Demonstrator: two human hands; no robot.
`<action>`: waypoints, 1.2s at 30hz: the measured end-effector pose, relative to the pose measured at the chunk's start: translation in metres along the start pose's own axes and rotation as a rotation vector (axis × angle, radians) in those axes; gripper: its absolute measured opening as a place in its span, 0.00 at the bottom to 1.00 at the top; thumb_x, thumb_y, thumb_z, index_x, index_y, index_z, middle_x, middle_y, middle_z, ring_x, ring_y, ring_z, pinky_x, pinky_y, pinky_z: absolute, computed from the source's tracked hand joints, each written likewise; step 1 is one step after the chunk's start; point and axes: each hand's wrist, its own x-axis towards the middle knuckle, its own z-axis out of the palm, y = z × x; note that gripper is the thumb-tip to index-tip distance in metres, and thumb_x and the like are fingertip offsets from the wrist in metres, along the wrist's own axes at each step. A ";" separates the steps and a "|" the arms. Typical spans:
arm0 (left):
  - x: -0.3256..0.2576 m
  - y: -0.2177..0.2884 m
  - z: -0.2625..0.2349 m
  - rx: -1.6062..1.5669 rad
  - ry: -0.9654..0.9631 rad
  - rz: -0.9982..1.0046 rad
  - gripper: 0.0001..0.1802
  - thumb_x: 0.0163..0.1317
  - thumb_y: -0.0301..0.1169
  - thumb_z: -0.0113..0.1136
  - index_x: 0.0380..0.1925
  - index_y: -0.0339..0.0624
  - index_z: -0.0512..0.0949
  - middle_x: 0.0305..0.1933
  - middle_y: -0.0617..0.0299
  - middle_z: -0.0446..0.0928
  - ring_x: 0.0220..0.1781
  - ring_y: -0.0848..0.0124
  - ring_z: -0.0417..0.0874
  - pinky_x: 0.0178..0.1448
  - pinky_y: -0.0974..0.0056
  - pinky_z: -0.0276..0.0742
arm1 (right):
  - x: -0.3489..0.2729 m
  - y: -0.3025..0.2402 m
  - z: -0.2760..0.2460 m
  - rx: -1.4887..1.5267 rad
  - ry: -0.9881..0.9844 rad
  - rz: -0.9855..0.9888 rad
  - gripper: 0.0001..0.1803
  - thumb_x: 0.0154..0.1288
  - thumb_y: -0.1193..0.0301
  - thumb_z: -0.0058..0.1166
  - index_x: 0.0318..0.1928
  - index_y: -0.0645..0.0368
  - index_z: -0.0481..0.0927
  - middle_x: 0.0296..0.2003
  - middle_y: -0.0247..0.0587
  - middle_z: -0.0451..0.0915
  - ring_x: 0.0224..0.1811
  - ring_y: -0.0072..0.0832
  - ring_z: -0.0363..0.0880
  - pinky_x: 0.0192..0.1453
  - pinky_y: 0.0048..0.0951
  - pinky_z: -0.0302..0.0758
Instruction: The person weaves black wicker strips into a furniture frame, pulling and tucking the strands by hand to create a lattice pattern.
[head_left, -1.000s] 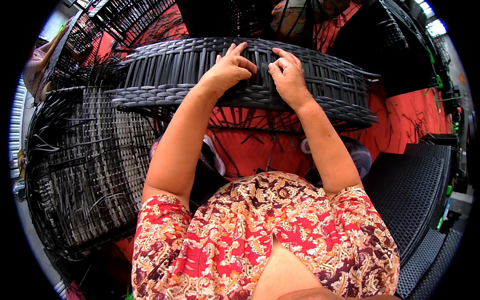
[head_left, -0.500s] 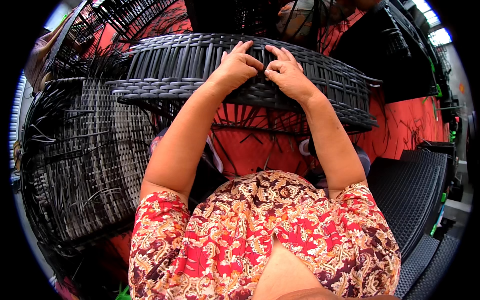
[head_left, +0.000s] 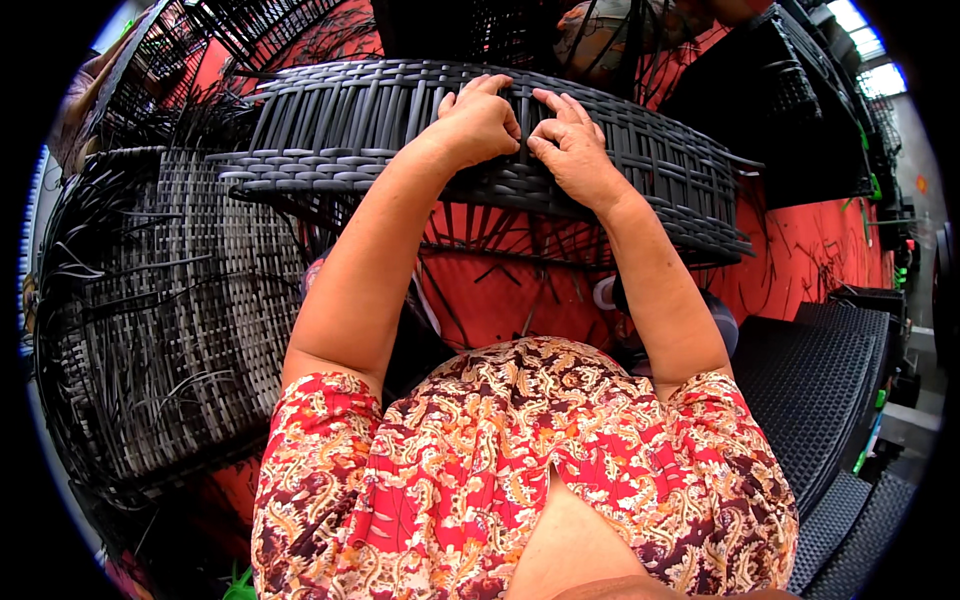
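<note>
A long, curved dark-grey wicker panel [head_left: 345, 120] lies across in front of me, with upright strands between two woven bands. My left hand [head_left: 478, 125] is at its middle, thumb and forefinger closed against the weave and the other fingers reaching over the upper band. Just to the right, my right hand [head_left: 570, 145] touches the panel too. Its thumb and forefinger meet in a pinch, and its other fingers stretch upward. Dark strands show in the narrow gap between my hands. What sits between the fingertips is hidden.
On the left stands a large grey-black woven piece [head_left: 195, 330] with loose strand ends. Dark woven panels [head_left: 815, 375] are stacked at the right, and a black piece [head_left: 790, 130] stands behind them. Strand scraps lie on the red floor [head_left: 500, 290]. More black wicker frames [head_left: 265, 40] stand behind.
My left hand has shifted slightly up and to the left, its forefinger and thumb curled in more. The right hand has hardly moved. The panel's left end sits slightly higher in view.
</note>
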 end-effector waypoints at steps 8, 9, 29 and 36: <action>0.001 -0.008 -0.008 0.021 0.102 0.026 0.07 0.44 0.28 0.60 0.24 0.40 0.82 0.60 0.58 0.68 0.57 0.59 0.71 0.59 0.61 0.65 | 0.001 -0.006 -0.007 0.154 0.265 -0.069 0.11 0.57 0.63 0.56 0.39 0.52 0.80 0.62 0.47 0.63 0.66 0.44 0.56 0.66 0.41 0.55; 0.000 -0.019 -0.012 -0.001 0.192 0.136 0.06 0.44 0.25 0.59 0.23 0.35 0.81 0.58 0.55 0.69 0.45 0.63 0.78 0.45 0.65 0.74 | 0.005 -0.009 -0.008 0.134 0.244 -0.123 0.11 0.57 0.63 0.56 0.39 0.51 0.80 0.62 0.46 0.63 0.66 0.45 0.56 0.66 0.42 0.55; -0.015 -0.013 -0.021 0.077 0.171 -0.171 0.13 0.46 0.41 0.64 0.28 0.47 0.85 0.65 0.55 0.65 0.66 0.59 0.62 0.66 0.52 0.55 | 0.018 -0.012 0.008 0.646 0.099 0.002 0.09 0.55 0.69 0.56 0.22 0.61 0.79 0.60 0.51 0.67 0.66 0.40 0.58 0.67 0.35 0.54; -0.008 -0.002 -0.007 0.200 0.206 -0.229 0.19 0.40 0.41 0.69 0.31 0.41 0.84 0.66 0.53 0.61 0.71 0.55 0.53 0.67 0.37 0.46 | 0.017 -0.013 0.012 0.624 0.173 0.028 0.10 0.54 0.70 0.56 0.21 0.62 0.78 0.58 0.53 0.69 0.63 0.40 0.63 0.65 0.34 0.58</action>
